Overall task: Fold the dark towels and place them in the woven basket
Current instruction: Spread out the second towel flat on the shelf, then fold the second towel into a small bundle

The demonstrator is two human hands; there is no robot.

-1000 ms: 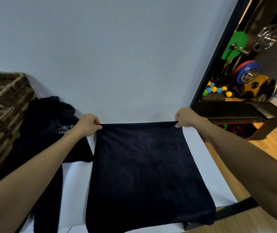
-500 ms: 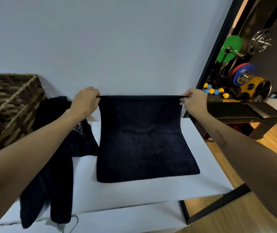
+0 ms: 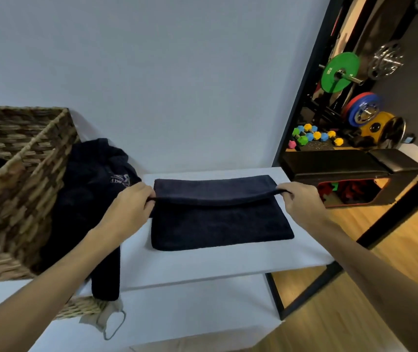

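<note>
A dark folded towel point(image 3: 222, 224) lies on a white bench point(image 3: 203, 265). Left of the towel lies a dark crumpled garment point(image 3: 88, 199), and further left stands a woven rectangular basket point(image 3: 20, 179). Right of the towel, behind the bench, sits a black padded seat point(image 3: 350, 163).

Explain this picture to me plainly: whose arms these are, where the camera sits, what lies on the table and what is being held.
There is no machine here. The two bare arms belong to a person, and the camera is worn on that person's head, looking forward and down, so you see roughly what they see.

On the white table lies a dark towel. The left hand and the right hand each pinch one end of its lifted edge, which hangs partway over the flat part: a fold in progress.

To the left stands a woven basket with something dark inside. Against it lies a heap of dark cloth. Near the front edge lies a face mask. Gym weights show through the doorway on the right.
</note>
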